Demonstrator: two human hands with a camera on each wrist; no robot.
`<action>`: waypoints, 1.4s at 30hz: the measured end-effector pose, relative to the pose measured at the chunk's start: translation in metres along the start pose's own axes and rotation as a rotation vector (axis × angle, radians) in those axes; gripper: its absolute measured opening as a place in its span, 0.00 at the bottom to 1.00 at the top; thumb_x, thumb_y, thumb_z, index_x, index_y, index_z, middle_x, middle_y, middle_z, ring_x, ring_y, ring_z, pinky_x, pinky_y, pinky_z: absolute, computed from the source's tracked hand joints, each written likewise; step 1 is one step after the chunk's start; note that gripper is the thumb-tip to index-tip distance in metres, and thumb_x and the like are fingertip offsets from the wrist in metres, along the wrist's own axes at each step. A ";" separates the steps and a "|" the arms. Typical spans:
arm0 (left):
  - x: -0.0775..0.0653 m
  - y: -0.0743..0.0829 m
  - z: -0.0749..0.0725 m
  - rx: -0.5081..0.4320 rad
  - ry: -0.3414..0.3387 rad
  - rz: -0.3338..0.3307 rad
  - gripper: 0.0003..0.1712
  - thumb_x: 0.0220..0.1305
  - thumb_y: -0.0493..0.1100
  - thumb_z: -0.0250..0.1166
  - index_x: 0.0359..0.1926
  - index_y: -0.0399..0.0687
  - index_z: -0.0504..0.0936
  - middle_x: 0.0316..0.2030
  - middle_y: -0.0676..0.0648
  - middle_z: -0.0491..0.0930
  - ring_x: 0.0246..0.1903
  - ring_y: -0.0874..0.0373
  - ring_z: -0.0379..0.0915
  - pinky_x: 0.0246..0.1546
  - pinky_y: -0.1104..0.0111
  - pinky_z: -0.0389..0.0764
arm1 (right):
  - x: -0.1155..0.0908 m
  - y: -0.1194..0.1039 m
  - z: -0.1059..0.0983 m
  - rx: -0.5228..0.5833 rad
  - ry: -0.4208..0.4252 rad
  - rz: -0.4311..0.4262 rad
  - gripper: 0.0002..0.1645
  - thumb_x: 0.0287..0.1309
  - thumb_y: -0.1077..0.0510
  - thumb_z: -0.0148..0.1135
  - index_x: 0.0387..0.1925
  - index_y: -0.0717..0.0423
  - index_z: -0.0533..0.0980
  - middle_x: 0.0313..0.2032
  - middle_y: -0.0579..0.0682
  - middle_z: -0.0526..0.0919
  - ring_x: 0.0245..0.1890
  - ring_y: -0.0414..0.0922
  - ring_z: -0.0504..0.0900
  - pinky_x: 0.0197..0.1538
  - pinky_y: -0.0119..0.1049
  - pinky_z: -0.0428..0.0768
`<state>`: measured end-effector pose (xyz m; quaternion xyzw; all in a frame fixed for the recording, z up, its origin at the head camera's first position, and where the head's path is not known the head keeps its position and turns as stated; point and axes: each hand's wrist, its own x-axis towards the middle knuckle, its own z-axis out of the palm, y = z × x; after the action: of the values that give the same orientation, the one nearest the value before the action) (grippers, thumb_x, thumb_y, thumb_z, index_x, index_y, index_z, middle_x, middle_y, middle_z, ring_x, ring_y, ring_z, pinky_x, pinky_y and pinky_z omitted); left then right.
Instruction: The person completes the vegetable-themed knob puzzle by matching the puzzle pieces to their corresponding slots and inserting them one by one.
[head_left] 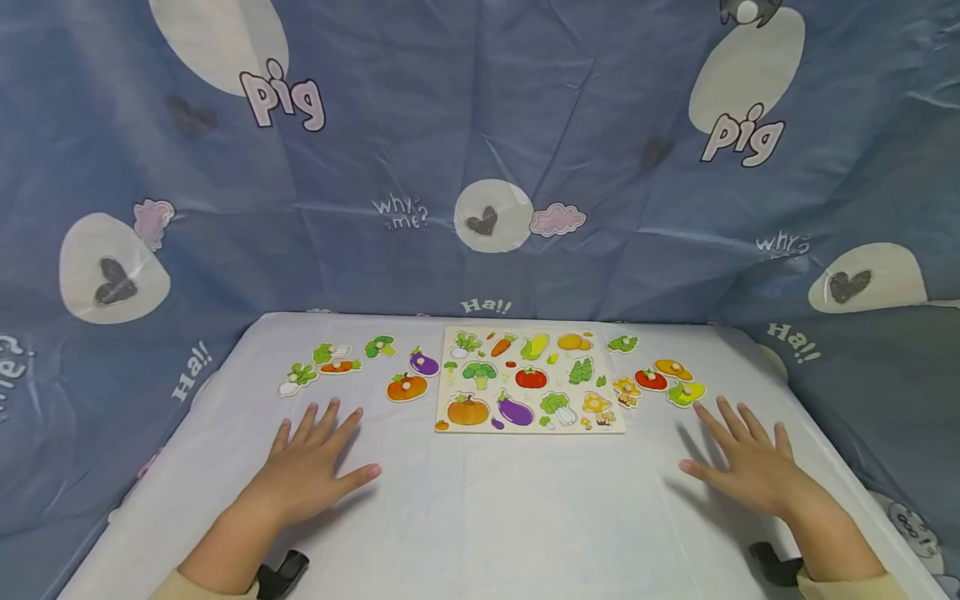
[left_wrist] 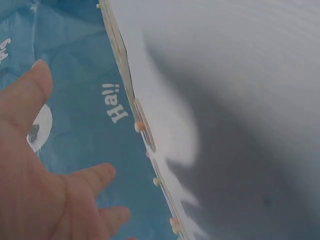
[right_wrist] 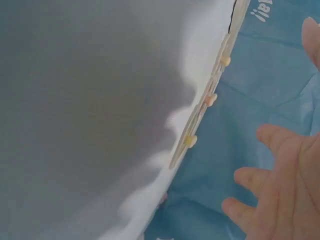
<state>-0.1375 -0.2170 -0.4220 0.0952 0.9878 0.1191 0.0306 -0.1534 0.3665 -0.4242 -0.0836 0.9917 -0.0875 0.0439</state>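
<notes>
Lettering (head_left: 282, 97) on blue cloth (head_left: 420, 275), I'm reading "pig", "why me?", "Ha!!" And left hand (head_left: 309, 473) and right hand (head_left: 753, 471) hover near loose vegetable pieces (head_left: 397, 390), fingers spread wide, gripping nothing.

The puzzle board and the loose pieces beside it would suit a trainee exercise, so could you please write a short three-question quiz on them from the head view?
1. True or false: the loose tomato piece lies to the right of the puzzle board.
2. Which loose piece lies to the left of the board? A) mushroom piece B) carrot piece C) corn piece
3. Which vegetable does the purple loose piece show?

Key: 1. True. 2. B. 3. Eggplant.
</notes>
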 end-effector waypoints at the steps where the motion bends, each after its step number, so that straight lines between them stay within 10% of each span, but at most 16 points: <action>1: 0.002 0.002 0.000 -0.002 0.001 0.005 0.56 0.60 0.78 0.54 0.76 0.46 0.61 0.75 0.30 0.48 0.73 0.27 0.38 0.66 0.31 0.35 | 0.001 -0.001 -0.001 0.000 0.001 0.001 0.58 0.62 0.26 0.55 0.79 0.52 0.46 0.76 0.68 0.41 0.72 0.74 0.40 0.61 0.78 0.28; 26: 0.054 0.032 0.006 -0.047 -0.125 0.036 0.54 0.64 0.75 0.54 0.78 0.48 0.55 0.76 0.30 0.44 0.74 0.28 0.35 0.69 0.35 0.35 | 0.035 -0.007 -0.010 0.051 -0.012 -0.015 0.56 0.60 0.27 0.58 0.77 0.56 0.54 0.74 0.73 0.47 0.70 0.76 0.47 0.61 0.78 0.49; 42: 0.078 0.056 0.020 -0.048 -0.051 0.076 0.47 0.67 0.65 0.61 0.77 0.45 0.59 0.74 0.30 0.51 0.74 0.30 0.41 0.70 0.37 0.43 | 0.061 -0.006 -0.007 0.161 -0.056 0.067 0.54 0.63 0.31 0.58 0.75 0.62 0.55 0.72 0.76 0.43 0.69 0.78 0.43 0.57 0.80 0.55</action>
<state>-0.2020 -0.1435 -0.4306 0.1349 0.9793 0.1415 0.0535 -0.2132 0.3509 -0.4206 -0.0491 0.9820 -0.1633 0.0813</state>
